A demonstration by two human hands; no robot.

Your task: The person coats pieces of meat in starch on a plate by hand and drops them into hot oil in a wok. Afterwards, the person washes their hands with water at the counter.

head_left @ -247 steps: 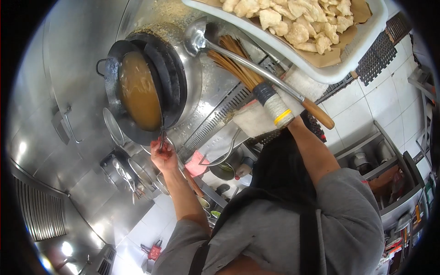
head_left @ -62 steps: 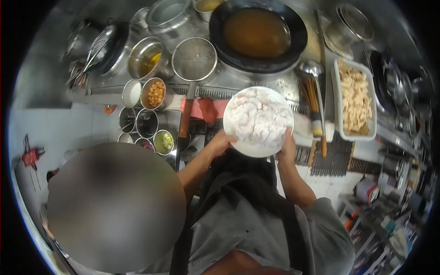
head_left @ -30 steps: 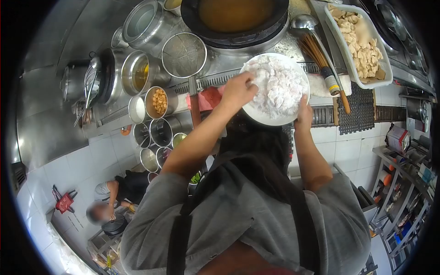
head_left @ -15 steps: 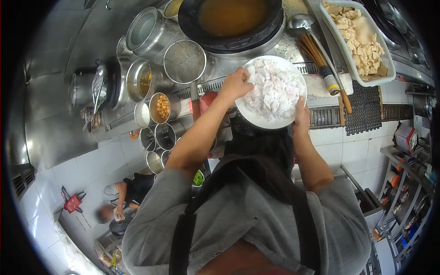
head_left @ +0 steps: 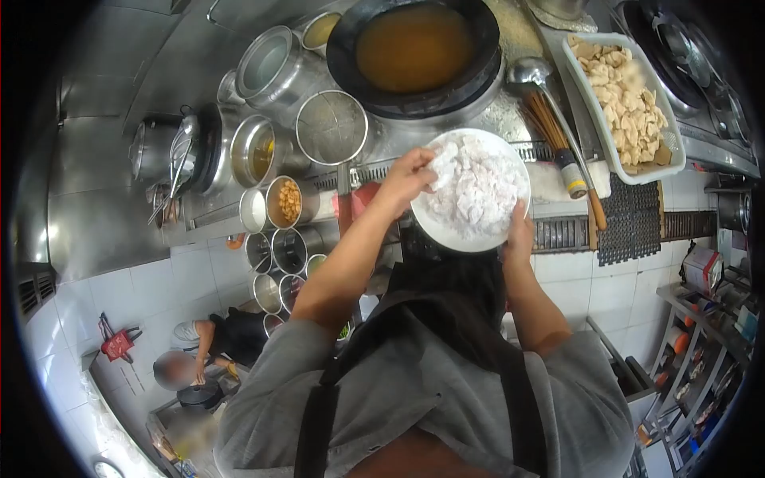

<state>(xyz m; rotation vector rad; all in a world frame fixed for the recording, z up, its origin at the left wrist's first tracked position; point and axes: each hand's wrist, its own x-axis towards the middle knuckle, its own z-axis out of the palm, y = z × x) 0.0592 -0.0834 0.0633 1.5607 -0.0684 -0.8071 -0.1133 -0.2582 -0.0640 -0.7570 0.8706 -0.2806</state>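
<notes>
My right hand grips the lower right rim of a white plate, thumb over the edge. The plate is heaped with white, powder-coated pieces. At its upper left side, my left hand has its fingers bent together around a coated piece at the edge of the heap. The plate is held above the counter's front edge, below a black wok containing brown liquid.
A strainer and metal pots stand left of the wok. Cups of ingredients are lower left. On the right are a ladle, a bamboo brush and a basket of pale fried pieces. Another person is at lower left.
The red cloth held earlier in my left hand is out of it. Both hands held the plate about two seconds ago; since then my left hand has left the rim and moved up to the pieces.
</notes>
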